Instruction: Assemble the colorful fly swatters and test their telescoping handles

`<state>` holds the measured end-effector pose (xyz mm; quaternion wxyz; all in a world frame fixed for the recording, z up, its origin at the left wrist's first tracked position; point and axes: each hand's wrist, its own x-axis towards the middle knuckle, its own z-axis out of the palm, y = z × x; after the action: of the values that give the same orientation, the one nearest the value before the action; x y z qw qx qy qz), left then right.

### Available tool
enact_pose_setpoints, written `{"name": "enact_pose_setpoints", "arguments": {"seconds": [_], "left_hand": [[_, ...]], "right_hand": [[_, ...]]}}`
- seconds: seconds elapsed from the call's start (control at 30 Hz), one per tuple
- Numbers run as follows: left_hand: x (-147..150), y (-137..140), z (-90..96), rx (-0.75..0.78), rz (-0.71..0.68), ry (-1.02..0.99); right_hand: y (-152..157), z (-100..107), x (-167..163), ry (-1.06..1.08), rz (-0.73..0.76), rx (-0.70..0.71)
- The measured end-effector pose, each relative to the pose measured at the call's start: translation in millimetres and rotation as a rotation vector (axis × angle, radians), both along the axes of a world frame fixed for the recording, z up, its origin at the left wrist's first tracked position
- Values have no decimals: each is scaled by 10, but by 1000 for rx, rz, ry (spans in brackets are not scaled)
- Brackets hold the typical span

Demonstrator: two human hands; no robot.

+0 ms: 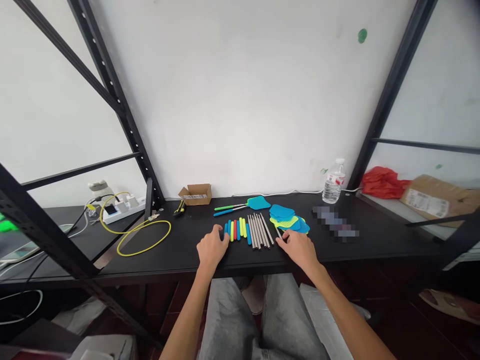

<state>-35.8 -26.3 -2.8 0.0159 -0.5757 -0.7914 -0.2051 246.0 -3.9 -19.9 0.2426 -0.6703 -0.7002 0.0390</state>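
My left hand (213, 246) rests on the black table at the left end of a row of blue, yellow and red handles (235, 230). Its thumb and forefinger are apart, next to the leftmost blue handle. To the right of that row lie several bare metal rods (258, 231), side by side. My right hand (299, 246) is closed, thumb and fingers at the lower end of a separate metal rod (278, 233). Just beyond it, blue and yellow fly swatter heads (284, 212) lie in an overlapping pile. Two fly swatters (258, 202) with blue and green handles lie behind the handles.
A small open cardboard box (198, 194) stands near the wall, left of the swatters. A water bottle (333, 182) is at the back right, near a blurred object (335, 221). A yellow cable (144, 247) loops on the left by a power strip (125, 209). Black shelf posts flank the table.
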Motion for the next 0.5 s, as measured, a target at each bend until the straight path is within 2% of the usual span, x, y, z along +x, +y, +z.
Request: {"name": "enact_pose_setpoints", "arguments": {"seconds": [0.17, 0.3, 0.5], "left_hand": [[0, 22, 7, -15, 30, -34], [2, 25, 27, -28, 45, -55], [-2, 5, 58, -30, 21, -74]], "right_hand": [[-22, 51, 54, 2, 83, -76], [-28, 67, 96, 38, 138, -79], [46, 22, 208, 294, 295, -115]]}}
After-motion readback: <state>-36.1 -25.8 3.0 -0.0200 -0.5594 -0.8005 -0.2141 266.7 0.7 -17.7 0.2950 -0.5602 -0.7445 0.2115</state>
